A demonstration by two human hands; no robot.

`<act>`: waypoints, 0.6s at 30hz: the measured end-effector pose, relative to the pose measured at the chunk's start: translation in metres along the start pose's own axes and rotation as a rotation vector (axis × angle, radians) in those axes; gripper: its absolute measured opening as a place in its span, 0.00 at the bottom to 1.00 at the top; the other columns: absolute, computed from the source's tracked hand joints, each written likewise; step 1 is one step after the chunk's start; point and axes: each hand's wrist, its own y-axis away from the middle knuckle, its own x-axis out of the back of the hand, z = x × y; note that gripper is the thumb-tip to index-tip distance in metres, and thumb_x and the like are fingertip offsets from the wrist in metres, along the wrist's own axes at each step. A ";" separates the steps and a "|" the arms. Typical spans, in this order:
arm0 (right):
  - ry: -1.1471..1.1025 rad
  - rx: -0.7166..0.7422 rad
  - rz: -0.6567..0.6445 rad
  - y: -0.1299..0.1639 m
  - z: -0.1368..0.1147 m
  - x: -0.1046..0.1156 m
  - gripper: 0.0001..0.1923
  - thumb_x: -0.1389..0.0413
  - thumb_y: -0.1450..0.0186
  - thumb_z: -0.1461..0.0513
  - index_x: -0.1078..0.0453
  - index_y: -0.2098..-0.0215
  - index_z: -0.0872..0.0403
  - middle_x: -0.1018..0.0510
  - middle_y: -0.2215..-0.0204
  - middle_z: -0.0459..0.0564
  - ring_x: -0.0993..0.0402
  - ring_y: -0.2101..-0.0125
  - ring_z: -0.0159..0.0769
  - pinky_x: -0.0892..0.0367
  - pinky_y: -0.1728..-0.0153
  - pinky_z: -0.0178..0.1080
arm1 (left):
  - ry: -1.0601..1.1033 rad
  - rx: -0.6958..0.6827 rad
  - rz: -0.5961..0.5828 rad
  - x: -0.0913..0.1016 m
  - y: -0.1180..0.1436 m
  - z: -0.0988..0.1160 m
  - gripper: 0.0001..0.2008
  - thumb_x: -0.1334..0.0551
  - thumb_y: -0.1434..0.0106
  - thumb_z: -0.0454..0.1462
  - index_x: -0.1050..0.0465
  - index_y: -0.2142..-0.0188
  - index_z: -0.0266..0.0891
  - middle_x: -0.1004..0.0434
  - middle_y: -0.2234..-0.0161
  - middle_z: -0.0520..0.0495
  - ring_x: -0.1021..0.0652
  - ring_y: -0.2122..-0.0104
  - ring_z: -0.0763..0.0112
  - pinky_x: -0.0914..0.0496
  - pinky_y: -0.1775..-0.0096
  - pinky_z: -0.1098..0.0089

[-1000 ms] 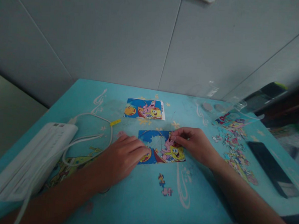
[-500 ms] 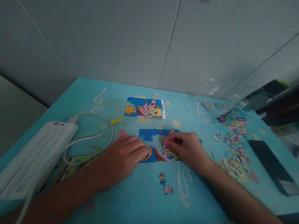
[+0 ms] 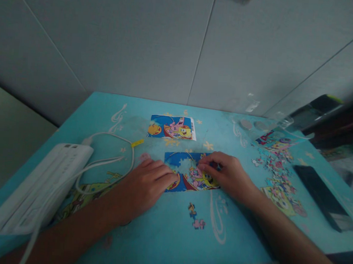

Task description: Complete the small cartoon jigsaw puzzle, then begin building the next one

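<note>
Grey wall panels stand behind a turquoise table [image 3: 157,242] printed with pale swirls and cartoon figures. At its middle lies a small puzzle [image 3: 188,174], a rectangle partly built: deep blue along the top and left, a ragged pale gap in the upper middle where the tabletop shows through, a red and orange shape at the lower left, and pink and yellow cartoon figures at the lower right. My right hand [image 3: 226,175] rests on the puzzle's right part, fingers curled and pinched together at the upper middle edge of the picture; whether a piece sits between the fingertips I cannot tell. My left hand [image 3: 145,186] lies flat, palm down and holding nothing, its fingers spread over the puzzle's left end and pressing it to the table. Just in front of the puzzle, nearer me, two loose pieces [image 3: 195,217] lie apart from it. Beyond the puzzle, toward the wall, lies a reference card [image 3: 172,127] with the same blue cartoon scene. To the right, a heap of pieces [image 3: 277,178] spreads over the table, with a dark phone [image 3: 322,196] beside it. On the left edge sits a white device [image 3: 38,187] whose white cable [image 3: 115,160] loops toward my left hand.
</note>
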 end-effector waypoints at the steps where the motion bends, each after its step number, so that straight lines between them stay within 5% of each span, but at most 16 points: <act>1: -0.012 0.019 -0.015 0.001 -0.001 -0.001 0.06 0.40 0.33 0.59 0.22 0.60 0.51 0.20 0.66 0.48 0.26 0.66 0.35 0.33 0.64 0.38 | 0.002 -0.001 0.001 0.000 0.000 0.000 0.11 0.48 0.26 0.34 0.27 0.53 0.41 0.24 0.60 0.48 0.28 0.59 0.63 0.42 0.47 0.54; 8: 0.073 0.158 -0.098 0.003 -0.004 -0.011 0.13 0.39 0.33 0.59 0.22 0.51 0.51 0.25 0.65 0.50 0.29 0.63 0.36 0.34 0.60 0.39 | 0.002 0.008 -0.015 -0.001 0.001 0.001 0.11 0.49 0.26 0.33 0.28 0.53 0.40 0.24 0.59 0.49 0.28 0.59 0.63 0.44 0.46 0.52; 18: 0.106 0.127 -0.088 0.003 -0.001 -0.014 0.15 0.39 0.33 0.58 0.24 0.49 0.51 0.25 0.64 0.50 0.29 0.62 0.38 0.34 0.58 0.40 | -0.008 0.002 -0.005 -0.003 0.002 0.000 0.12 0.50 0.26 0.33 0.29 0.52 0.41 0.24 0.59 0.49 0.28 0.59 0.63 0.45 0.45 0.51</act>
